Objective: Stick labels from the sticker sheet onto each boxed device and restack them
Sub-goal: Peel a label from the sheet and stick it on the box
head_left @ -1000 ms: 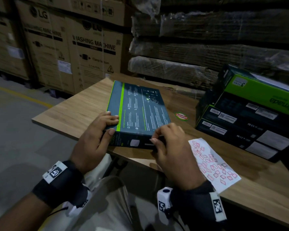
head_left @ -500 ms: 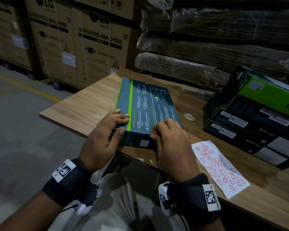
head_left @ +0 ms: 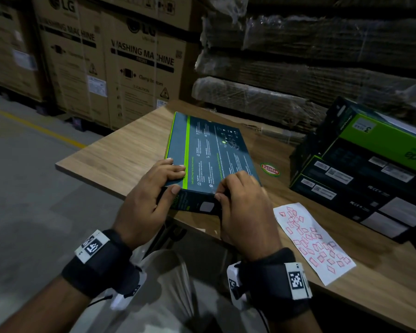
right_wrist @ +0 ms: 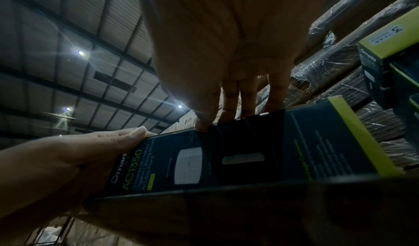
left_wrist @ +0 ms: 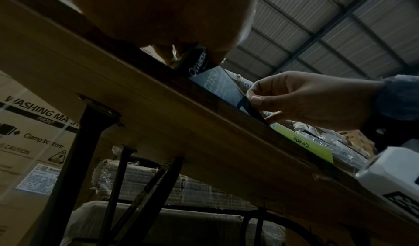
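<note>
A flat dark boxed device (head_left: 209, 152) with a green stripe lies on the wooden table (head_left: 120, 152), its near end at the table's front edge. My left hand (head_left: 154, 191) grips its near left corner, fingers on top and thumb on the end face (right_wrist: 192, 163). My right hand (head_left: 240, 200) holds the near right corner, thumb (right_wrist: 204, 122) at the top edge and fingers curled over the top. A white sticker sheet (head_left: 312, 241) with several red labels lies just right of my right hand. A stack of dark and green boxed devices (head_left: 370, 169) stands at the right.
A round red and green sticker (head_left: 270, 168) sits on the table between the box and the stack. Large washing machine cartons (head_left: 135, 68) stand behind the table at the left, wrapped cardboard bundles (head_left: 298, 68) behind it. Black table legs (left_wrist: 83, 142) show below.
The view has shifted slightly. Both hands keep their hold on the box's near end; my right fingers have moved a little along the near right corner.
</note>
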`<state>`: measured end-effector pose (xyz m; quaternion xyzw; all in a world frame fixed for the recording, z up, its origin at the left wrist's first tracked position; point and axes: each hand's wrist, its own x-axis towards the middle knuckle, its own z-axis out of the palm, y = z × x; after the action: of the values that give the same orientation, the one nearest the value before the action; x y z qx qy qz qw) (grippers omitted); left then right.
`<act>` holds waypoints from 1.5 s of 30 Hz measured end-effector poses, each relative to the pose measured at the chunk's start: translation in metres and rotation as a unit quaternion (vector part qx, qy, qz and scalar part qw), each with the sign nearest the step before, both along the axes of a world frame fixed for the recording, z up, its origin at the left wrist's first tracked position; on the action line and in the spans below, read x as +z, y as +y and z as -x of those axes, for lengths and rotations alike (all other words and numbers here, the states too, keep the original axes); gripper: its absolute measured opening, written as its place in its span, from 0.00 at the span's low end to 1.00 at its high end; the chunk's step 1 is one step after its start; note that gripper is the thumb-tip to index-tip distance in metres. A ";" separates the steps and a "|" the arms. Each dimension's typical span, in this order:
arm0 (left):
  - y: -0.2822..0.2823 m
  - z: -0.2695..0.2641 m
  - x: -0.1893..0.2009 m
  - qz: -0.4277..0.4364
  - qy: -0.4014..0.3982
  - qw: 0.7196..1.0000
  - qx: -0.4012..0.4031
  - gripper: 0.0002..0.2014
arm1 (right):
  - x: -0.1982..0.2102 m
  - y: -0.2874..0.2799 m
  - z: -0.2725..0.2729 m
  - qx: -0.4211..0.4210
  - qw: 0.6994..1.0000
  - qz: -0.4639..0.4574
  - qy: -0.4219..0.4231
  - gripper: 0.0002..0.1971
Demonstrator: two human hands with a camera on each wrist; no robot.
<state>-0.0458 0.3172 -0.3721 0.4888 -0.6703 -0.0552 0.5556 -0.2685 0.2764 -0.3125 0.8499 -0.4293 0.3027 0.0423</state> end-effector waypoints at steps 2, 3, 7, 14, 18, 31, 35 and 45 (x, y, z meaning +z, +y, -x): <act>0.000 -0.001 0.000 0.002 0.001 1.000 0.000 0.16 | 0.000 0.000 0.000 -0.001 1.000 0.007 0.008 0.05; 0.000 -0.001 0.000 0.003 0.001 1.000 0.000 0.16 | 0.000 0.000 0.000 -0.002 1.000 0.010 0.013 0.05; 0.000 -0.002 0.001 0.003 -0.001 1.000 0.000 0.17 | -0.001 0.000 -0.001 -0.007 0.999 0.025 0.033 0.04; 0.000 -0.001 0.002 0.001 -0.003 1.000 0.005 0.15 | -0.001 -0.001 0.002 0.008 0.999 0.036 0.023 0.06; 0.001 0.000 0.002 -0.001 0.001 1.000 0.003 0.15 | 0.000 -0.001 0.004 0.024 0.999 0.020 -0.022 0.14; 0.000 -0.001 0.001 0.007 0.001 1.000 0.000 0.15 | -0.006 -0.003 0.017 0.056 0.994 -0.024 -0.093 0.28; 0.000 0.000 0.000 0.010 0.000 1.000 -0.001 0.15 | -0.014 0.002 0.022 0.089 0.989 -0.004 -0.118 0.22; 0.000 0.000 0.000 0.013 0.002 1.000 -0.004 0.16 | -0.030 -0.001 0.020 0.107 0.990 0.024 -0.093 0.19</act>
<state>-0.0458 0.3167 -0.3719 0.4788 -0.6719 -0.0498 0.5628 -0.2885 0.2751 -0.3425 0.8579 -0.3309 0.3930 -0.0100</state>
